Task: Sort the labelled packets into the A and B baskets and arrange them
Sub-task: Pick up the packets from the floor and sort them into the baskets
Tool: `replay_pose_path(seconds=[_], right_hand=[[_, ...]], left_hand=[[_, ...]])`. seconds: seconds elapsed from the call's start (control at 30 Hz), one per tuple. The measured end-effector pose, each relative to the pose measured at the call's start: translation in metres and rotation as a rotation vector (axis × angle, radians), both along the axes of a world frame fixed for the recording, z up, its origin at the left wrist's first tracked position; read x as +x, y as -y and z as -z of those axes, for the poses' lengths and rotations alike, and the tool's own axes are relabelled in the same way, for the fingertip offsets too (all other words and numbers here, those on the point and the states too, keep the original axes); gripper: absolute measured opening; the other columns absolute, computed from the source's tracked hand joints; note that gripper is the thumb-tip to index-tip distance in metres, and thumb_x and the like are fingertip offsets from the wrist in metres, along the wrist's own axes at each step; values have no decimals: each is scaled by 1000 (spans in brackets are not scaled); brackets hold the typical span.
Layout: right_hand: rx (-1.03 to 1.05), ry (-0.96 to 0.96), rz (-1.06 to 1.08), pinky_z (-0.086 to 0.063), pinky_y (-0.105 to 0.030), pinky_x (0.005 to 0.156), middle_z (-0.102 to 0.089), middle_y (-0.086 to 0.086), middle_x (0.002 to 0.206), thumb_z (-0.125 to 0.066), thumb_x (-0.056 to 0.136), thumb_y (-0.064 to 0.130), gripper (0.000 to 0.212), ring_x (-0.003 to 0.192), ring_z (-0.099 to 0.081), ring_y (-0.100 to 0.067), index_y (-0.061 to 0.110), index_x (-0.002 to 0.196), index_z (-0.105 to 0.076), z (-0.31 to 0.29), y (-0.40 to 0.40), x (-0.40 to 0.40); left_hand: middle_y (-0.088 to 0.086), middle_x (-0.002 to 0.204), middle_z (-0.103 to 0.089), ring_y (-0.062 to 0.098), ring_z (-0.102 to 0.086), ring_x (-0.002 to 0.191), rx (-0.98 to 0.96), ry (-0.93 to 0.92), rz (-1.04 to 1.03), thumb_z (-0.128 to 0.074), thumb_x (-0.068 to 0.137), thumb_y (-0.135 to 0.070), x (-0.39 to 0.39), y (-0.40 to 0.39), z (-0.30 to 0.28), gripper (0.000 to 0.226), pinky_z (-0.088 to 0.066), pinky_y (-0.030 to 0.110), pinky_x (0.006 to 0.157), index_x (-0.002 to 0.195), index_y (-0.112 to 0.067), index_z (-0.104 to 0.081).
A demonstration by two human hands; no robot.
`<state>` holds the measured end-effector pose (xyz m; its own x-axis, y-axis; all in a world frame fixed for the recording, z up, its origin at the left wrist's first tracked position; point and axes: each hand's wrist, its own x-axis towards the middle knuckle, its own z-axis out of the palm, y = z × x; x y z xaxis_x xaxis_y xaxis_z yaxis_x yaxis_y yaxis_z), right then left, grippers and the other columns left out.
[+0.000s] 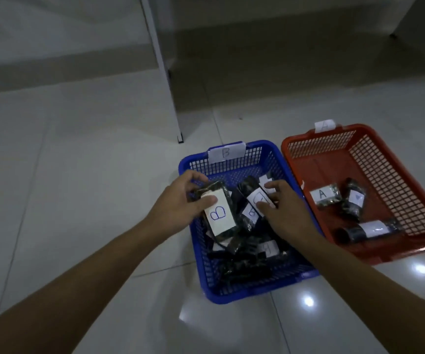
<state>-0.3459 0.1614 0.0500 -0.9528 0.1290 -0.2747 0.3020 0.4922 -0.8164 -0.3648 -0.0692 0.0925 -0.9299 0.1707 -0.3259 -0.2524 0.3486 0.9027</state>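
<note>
— What's the room like on my feed?
— I see a glossy pale tiled floor (78, 175) with bright light reflections (308, 301), dim overall.
— Furniture?
— A white table leg (165, 72) standing on the tiles, shadow behind.

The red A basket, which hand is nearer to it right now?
The right hand. It is over the blue basket beside the red basket's near wall, pinching a packet. The left hand grips a B packet at the blue basket's far side.

Two baskets: one blue basket (231, 159) at 6 o'clock, one red basket (397, 180) at 3 o'clock. Red holds three labelled packets (325, 195); the blue basket's heap is uncountable. Two hands (178, 200).
</note>
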Motion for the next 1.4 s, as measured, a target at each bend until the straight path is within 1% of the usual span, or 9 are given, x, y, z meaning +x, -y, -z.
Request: replay_pose_path(seconds=[0.1, 0.2, 0.33, 0.57, 0.73, 0.87, 1.1, 1.3, 1.4], right_hand=[[186, -53, -105, -50, -21, 61, -65, 2, 103, -72, 90, 21, 30, 79, -62, -8, 20, 114, -54, 9, -3, -41], [450, -100, -289, -55, -39, 86, -69, -2, 111, -74, 86, 27, 27, 101, -62, -21, 24, 109, -61, 20, -5, -91], [550, -127, -465, -48, -26, 85, -67, -1, 115, -74, 86, 22, 20, 100, -61, -17, 24, 105, -69, 23, 0, -148], [616, -198, -421, -50, -35, 98, -69, -2, 122, -66, 91, 18, 29, 110, -63, -22, 22, 119, -70, 38, 0, -148], [493, -438, -172, -46, -32, 97, -70, 3, 111, -66, 90, 18, 25, 106, -59, -16, 25, 113, -71, 28, -33, -116], [414, -558, 94, -46, -32, 87, -71, 7, 103, -61, 93, 19, 17, 96, -60, -12, 20, 107, -71, 21, -81, -55], [407, -333, 529, -40, -26, 72, -64, 21, 91, -64, 93, 22, 8, 79, -56, -7, 28, 99, -66, 44, -148, 143], [477, -29, 834, -40, -18, 75, -64, 16, 97, -66, 93, 25, 12, 88, -56, -8, 30, 104, -66, 56, -136, 358], [479, 97, 900, -39, -15, 78, -64, 15, 98, -63, 94, 37, 12, 89, -54, -4, 31, 105, -65, 51, -101, 446]], left_hand=[[2, 107, -71, 20, -71, 91, -125, -29, 113, -71, 87, -19, -41, -4, 19, 21, -60, 38, 72, 103, -19, -56], [1, 110, -66, 19, -71, 90, -225, -23, 250, -70, 88, -21, -73, -11, 41, 19, -61, 35, 72, 106, -21, -61], [0, 110, -66, 14, -70, 86, -305, -57, 355, -67, 90, -18, -97, -14, 66, 22, -56, 20, 64, 112, -15, -65], [-1, 122, -60, 12, -59, 100, -701, -371, 441, -73, 85, -28, -100, -11, 76, 41, -44, 20, 80, 123, -19, -61], [-8, 98, -65, 6, -59, 86, -583, -605, 542, -72, 85, -32, -97, -44, 55, 28, -47, 22, 73, 110, -21, -65], [-8, 91, -62, 3, -55, 74, -390, -649, 747, -70, 87, -32, -72, -102, 48, 21, -46, 21, 68, 104, -20, -66], [-7, 99, -57, 6, -48, 89, -38, -620, 1335, -71, 85, -31, 71, -204, 80, 26, -44, 26, 76, 105, -16, -64], [5, 156, -20, 25, -21, 139, -324, -819, 2020, -71, 78, -48, 187, -271, 129, 89, -31, 42, 106, 151, -28, -23], [3, 160, 5, 26, 1, 146, -435, -977, 2185, -66, 82, -32, 226, -304, 142, 91, -24, 47, 111, 153, -31, -10]])
